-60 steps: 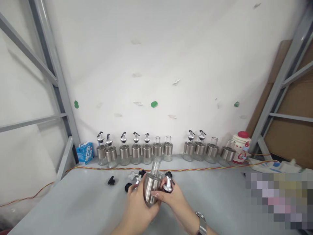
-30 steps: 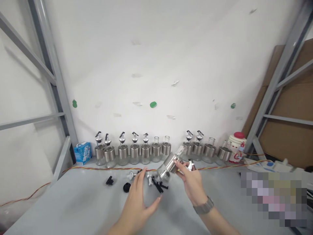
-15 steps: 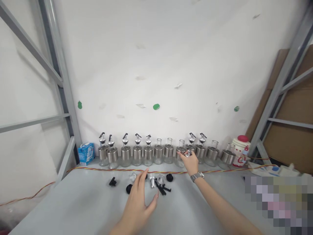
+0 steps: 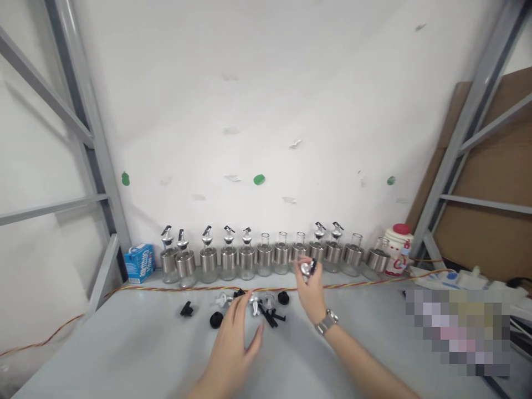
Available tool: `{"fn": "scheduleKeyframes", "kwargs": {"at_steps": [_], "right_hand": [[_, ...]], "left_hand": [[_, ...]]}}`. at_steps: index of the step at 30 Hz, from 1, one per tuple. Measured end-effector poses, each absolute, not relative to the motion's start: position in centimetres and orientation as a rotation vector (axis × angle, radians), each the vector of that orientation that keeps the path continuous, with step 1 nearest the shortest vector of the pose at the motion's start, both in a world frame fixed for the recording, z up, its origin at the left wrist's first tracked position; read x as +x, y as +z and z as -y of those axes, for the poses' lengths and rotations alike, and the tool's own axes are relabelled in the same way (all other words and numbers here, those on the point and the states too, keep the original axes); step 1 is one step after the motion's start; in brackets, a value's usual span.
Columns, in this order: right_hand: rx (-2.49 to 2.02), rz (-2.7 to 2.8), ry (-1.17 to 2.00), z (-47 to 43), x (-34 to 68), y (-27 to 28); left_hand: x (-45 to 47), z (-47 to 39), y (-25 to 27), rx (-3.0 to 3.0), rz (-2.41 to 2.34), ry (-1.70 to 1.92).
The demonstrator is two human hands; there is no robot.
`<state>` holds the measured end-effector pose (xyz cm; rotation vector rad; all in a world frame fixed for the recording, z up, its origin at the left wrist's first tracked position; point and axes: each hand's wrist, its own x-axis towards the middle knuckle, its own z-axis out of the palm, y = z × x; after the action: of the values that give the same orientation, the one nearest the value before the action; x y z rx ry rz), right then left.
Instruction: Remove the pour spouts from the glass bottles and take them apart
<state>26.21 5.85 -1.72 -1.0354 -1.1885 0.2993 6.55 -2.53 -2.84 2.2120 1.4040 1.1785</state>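
Observation:
My right hand (image 4: 311,291), with a watch on its wrist, is closed round a silver and black pourer spout (image 4: 308,268) in front of the bottle row. My left hand (image 4: 233,338) hovers over the table with fingers apart, holding nothing. Around its fingertips lie loose parts: a black stopper (image 4: 216,320), another black stopper (image 4: 283,298), a silver spout (image 4: 254,306), a clear ring-like piece (image 4: 269,301) and black levers (image 4: 270,316). Further left is a small black part (image 4: 187,309). Behind stand several glass bottles with steel sleeves; some wear spouts, like this bottle (image 4: 208,260), others have bare necks, like this bottle (image 4: 353,255).
A blue and white box (image 4: 139,263) stands at the left end, a white and red jar (image 4: 398,252) at the right. A twisted red-yellow wire (image 4: 183,287) crosses the table (image 4: 137,338). Power strips (image 4: 461,280) and a blurred-out patch are at the right. Grey metal posts flank the table.
My right hand has drawn back from the bottles toward me, with the pourer spout in it. My left hand keeps its open pose. The view has shifted slightly.

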Motion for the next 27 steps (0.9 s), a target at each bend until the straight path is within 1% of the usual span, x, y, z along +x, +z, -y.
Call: {"fn": "scheduleKeyframes", "kwargs": {"at_steps": [3,5,9,12,15,18,23,27], "right_hand": [[-0.986,1.47,0.666,-2.6,23.6,-1.7],[-1.018,1.681,0.756,-1.0,22.4,-1.8],[-1.099,2.087,0.606,0.7,21.6,-1.9],[-1.114,2.188,0.52,1.2,21.6,-1.8],[-1.122,2.162,0.538,1.3,21.7,-1.8],[-1.066,2.063,0.647,1.2,21.7,-2.0],[-0.992,1.781,1.059,0.2,21.8,-2.8],[-0.825,1.626,1.462,-0.4,21.9,-2.7]], "left_hand": [[6.5,2.3,-2.4,2.181,-1.405,1.227],[6.3,2.3,-2.0,2.186,-1.428,1.205],[6.0,2.4,-1.5,2.304,-1.486,1.086],[6.2,2.5,-1.8,2.366,-1.515,1.002],[6.6,2.6,-2.3,2.283,-1.529,1.029],[6.8,2.3,-2.7,2.085,-1.507,1.112],[6.7,1.9,-3.0,1.682,-1.41,1.186],[6.7,1.8,-2.8,1.59,-1.35,1.197]]}}
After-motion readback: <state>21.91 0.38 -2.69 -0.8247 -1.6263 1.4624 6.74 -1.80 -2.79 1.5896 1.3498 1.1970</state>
